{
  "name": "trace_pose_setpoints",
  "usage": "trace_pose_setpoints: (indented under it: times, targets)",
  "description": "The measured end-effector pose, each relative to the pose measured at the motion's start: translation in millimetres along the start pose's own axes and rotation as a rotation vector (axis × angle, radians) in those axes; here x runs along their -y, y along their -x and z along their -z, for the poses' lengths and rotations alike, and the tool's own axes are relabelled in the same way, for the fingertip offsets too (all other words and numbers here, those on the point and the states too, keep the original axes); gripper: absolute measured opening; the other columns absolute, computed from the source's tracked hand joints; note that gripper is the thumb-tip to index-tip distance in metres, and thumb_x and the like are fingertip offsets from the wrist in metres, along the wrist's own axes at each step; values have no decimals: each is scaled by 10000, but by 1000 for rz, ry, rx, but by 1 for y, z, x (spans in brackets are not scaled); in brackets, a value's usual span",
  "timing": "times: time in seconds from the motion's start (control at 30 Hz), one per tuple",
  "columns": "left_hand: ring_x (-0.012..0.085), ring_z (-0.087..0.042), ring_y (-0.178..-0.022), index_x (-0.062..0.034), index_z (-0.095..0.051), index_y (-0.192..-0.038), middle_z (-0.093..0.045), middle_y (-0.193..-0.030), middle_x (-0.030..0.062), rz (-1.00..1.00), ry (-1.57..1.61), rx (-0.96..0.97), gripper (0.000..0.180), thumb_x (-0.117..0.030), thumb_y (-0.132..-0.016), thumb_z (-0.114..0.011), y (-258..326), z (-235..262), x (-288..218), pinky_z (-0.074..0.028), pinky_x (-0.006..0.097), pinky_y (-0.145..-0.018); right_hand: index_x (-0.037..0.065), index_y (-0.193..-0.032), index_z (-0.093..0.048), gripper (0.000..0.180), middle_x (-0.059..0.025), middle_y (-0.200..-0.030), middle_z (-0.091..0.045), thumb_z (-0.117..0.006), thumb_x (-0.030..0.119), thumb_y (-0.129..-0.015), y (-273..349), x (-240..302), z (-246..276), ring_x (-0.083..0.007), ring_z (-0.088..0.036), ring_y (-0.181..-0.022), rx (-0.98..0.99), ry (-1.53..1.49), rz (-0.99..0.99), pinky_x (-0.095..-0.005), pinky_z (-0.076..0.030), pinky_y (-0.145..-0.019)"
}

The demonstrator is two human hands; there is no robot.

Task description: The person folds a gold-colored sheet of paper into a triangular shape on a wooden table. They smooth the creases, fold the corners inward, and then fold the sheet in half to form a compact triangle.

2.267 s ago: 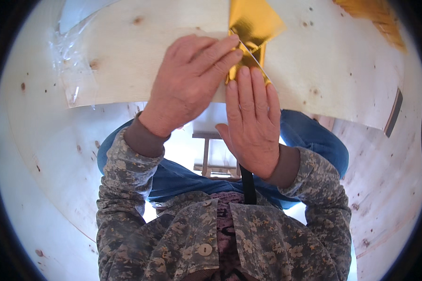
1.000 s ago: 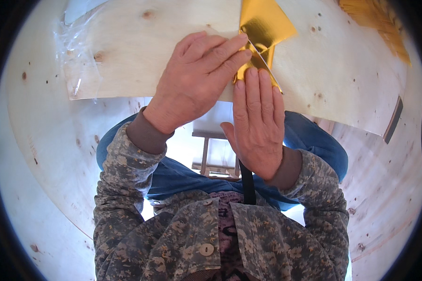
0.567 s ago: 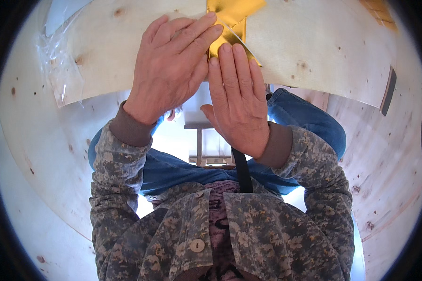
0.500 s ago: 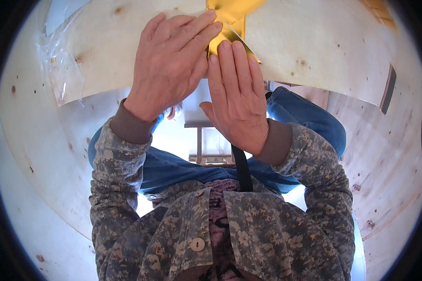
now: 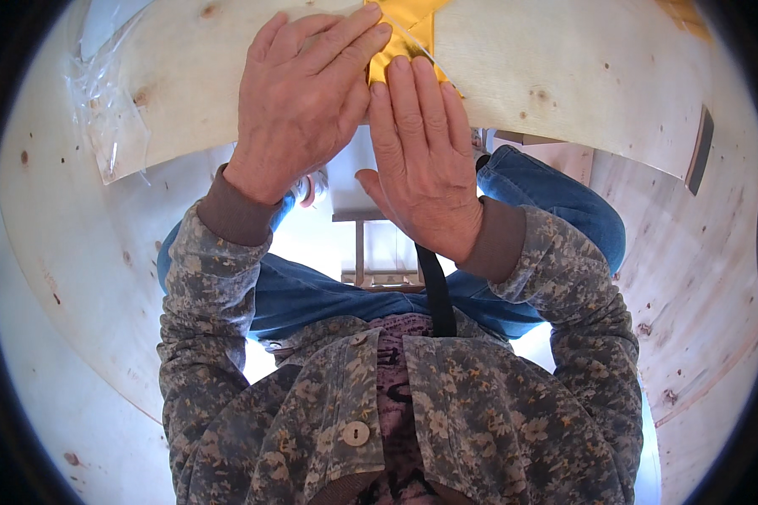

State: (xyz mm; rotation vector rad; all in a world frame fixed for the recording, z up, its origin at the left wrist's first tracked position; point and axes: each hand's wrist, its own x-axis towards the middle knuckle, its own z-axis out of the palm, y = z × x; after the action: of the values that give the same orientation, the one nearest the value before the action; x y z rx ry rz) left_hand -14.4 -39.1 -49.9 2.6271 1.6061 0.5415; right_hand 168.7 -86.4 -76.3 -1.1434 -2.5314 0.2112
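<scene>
A shiny gold sheet (image 5: 409,18), which looks like foil paper, lies at the near edge of the pale wooden tabletop (image 5: 522,63). A diagonal fold with a thin pale edge crosses it. My left hand (image 5: 301,105) reaches in palm down, two fingers stretched onto the sheet's left side; its other fingers bend slightly and its thumb is hidden. My right hand (image 5: 425,160) rests flat, fingers straight and side by side, tips on the sheet's near corner, thumb apart. The sheet's far end runs past the top of the view.
Crumpled clear plastic film (image 5: 114,105) lies at the left of the tabletop, beside a whitish sheet (image 5: 109,25). More gold material (image 5: 684,17) shows at the far right. A dark strip (image 5: 700,151) lines the right end of the board. My knees (image 5: 556,202) are under the edge.
Both hands and the gold sheet sit slightly higher in the view, along with the table edge. The hands keep nearly the same pose on the sheet.
</scene>
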Motion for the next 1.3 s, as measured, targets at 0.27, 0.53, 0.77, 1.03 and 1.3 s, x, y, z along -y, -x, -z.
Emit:
trace_pose_setpoints:
  times: [0.27,0.53,0.77,1.03,1.3]
  targets:
    - [203,-570,-1230,-143,-675,-1309,-630,-1394,1,-17,-11,10,376,-145,-939,-614,2,2,0,-387,434,-1096,-94,-1442,-424,901,-353,-1517,-373,-802,211,-683,0,-3,4,-487,-351,-1440,4,31,31,-565,-260,-1193]
    - [198,-547,-1227,-160,-687,-1266,-632,-1366,-39,-21,-32,-46,348,-217,-929,-622,3,1,0,-261,498,-1144,-83,-1434,-451,832,-303,-1508,-428,-761,184,-710,-5,-2,10,-431,-404,-1429,-2,129,37,-519,-286,-1195]
    - [207,-480,-1336,-198,-666,-1324,-612,-1407,-56,17,-108,3,362,-198,-975,-569,4,6,-6,-137,503,-1192,-73,-1414,-474,618,-302,-1464,-467,-627,161,-862,-6,-2,14,-437,-435,-1398,22,183,60,-522,-316,-1177]
    - [233,-450,-1359,-171,-658,-1319,-606,-1409,-46,-12,-90,-32,360,-199,-974,-561,5,5,-4,-161,563,-1169,-58,-1390,-497,669,-293,-1450,-479,-733,118,-790,-8,-3,5,-429,-452,-1382,-80,186,49,-517,-371,-1138]
    - [253,-442,-1363,-155,-648,-1321,-594,-1419,-35,-15,-68,-57,377,-189,-962,-537,9,0,-2,-178,595,-1161,-89,-1428,-427,827,-328,-1490,-400,-776,200,-737,-8,8,2,-475,-374,-1416,-106,-20,-65,-570,-265,-1180]
